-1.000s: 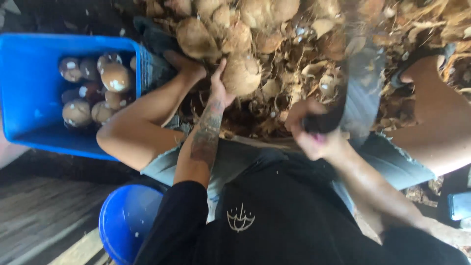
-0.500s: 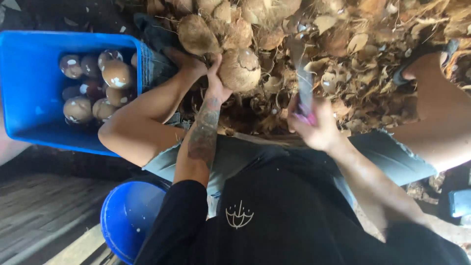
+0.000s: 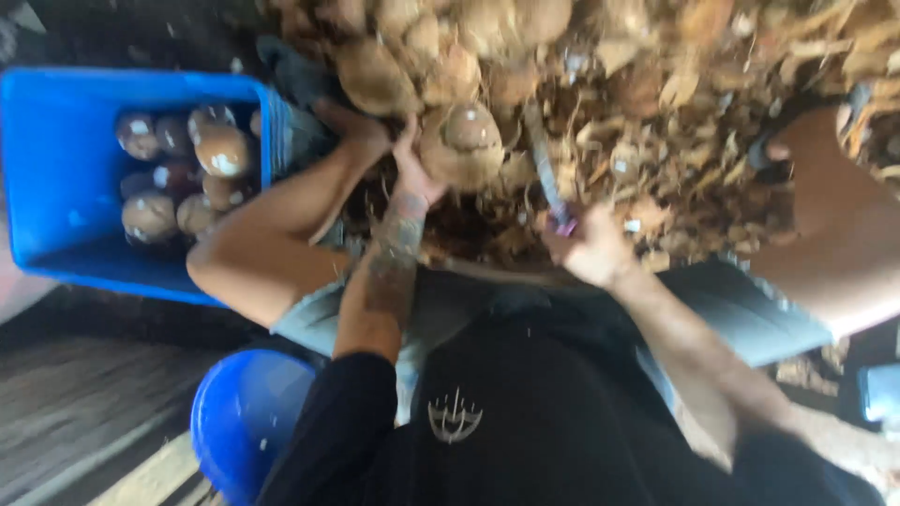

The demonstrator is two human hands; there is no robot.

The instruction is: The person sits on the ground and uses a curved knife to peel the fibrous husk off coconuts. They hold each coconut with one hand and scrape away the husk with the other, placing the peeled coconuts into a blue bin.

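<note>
Fingers of the left hand (image 3: 412, 173) are wrapping against the side of a round brown husked coconut (image 3: 462, 142), steadying it at upper centre of the frame. The right hand (image 3: 589, 248) is closing tight around the purple handle of a long blurred blade (image 3: 546, 169), which is pointing up beside the coconut. Behind them a heap of dry brown husk scraps (image 3: 656, 84) is filling the upper right. At upper left a blue rectangular plastic crate (image 3: 56, 159) is holding peeled brown coconuts (image 3: 183, 173). A round blue plastic bucket (image 3: 246, 417) is sitting at lower left. No labels are showing.
</note>
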